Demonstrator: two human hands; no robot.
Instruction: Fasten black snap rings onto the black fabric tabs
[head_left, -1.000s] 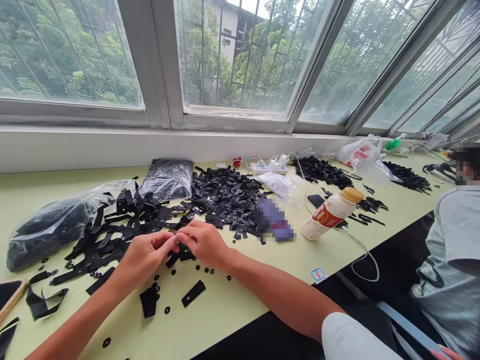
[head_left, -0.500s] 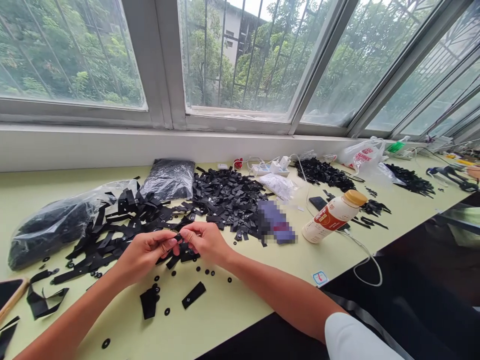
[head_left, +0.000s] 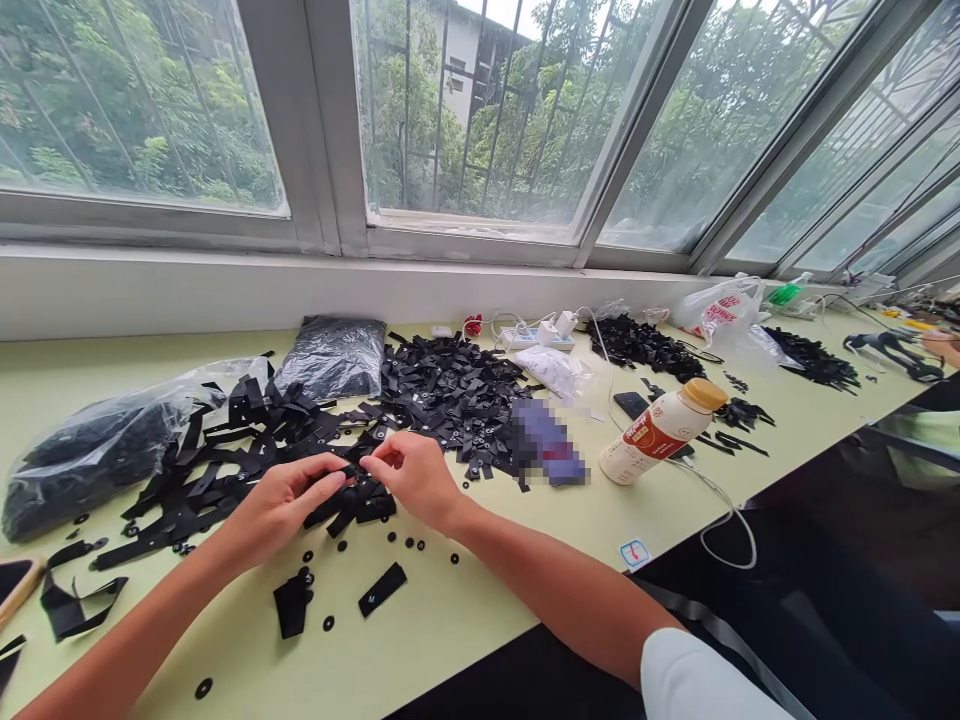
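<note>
My left hand (head_left: pixel 289 505) is closed over the strip pile, thumb and index finger meeting at a small black piece I cannot make out. Just to its right, my right hand (head_left: pixel 416 478) has thumb and fingertips drawn together in a pinch; whatever they hold is too small to see. A little space separates the two sets of fingertips. Below them lie loose black strips (head_left: pixel 375 508) and small black discs with light centres. Closer to me are a black strip marked M (head_left: pixel 382 589), another black strip (head_left: pixel 290 606) and a single disc (head_left: pixel 328 623).
A big heap of black strips (head_left: pixel 457 385) lies behind my hands, near two plastic bags of black pieces (head_left: pixel 330 358) (head_left: pixel 97 450). To the right stand a bottle (head_left: pixel 652 435), a pixelated bluish item (head_left: pixel 551 445), a power strip (head_left: pixel 540 335) and cables. A phone (head_left: pixel 19 585) lies far left.
The fingertips of both hands, together on a small black piece before, have come slightly apart. My right hand's fingers have lifted a little. The whole view has shifted slightly.
</note>
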